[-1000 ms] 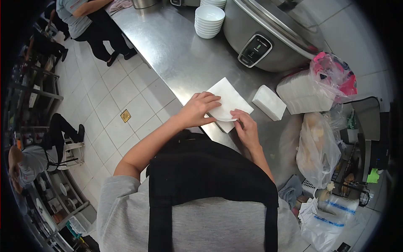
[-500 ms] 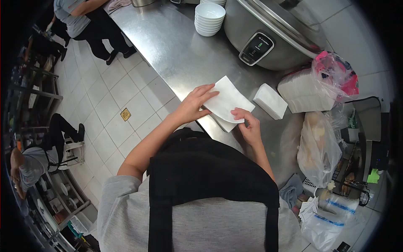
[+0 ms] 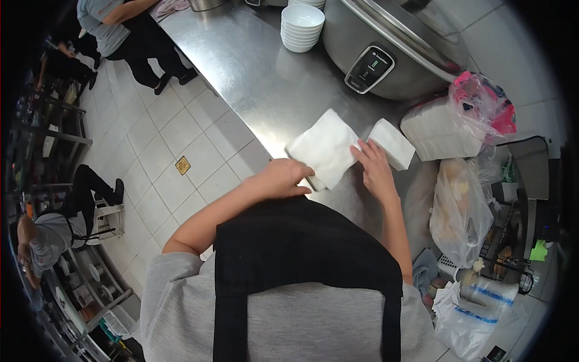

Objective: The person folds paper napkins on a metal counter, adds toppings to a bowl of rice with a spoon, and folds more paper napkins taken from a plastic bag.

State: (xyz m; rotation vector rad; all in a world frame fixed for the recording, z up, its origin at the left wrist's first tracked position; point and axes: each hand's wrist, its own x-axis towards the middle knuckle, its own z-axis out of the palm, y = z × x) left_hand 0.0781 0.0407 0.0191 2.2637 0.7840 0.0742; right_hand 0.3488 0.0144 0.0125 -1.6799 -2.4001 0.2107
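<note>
Apparently, left hand (image 3: pixel 286 179): half-curled, likely steadying napkin (image 3: pixel 325 148); grip unclear.
Right hand (image 3: pixel 375 168): open, at its edge.
Stack (image 3: pixel 395 142): handily beside right hand.

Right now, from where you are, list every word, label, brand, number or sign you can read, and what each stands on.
None can be read for certain.
Control panel on the large cooker: small light lettering, too small and blurred.
Loose white papers: faint marks, too blurred.
White paper sheets: no text visible.
</note>
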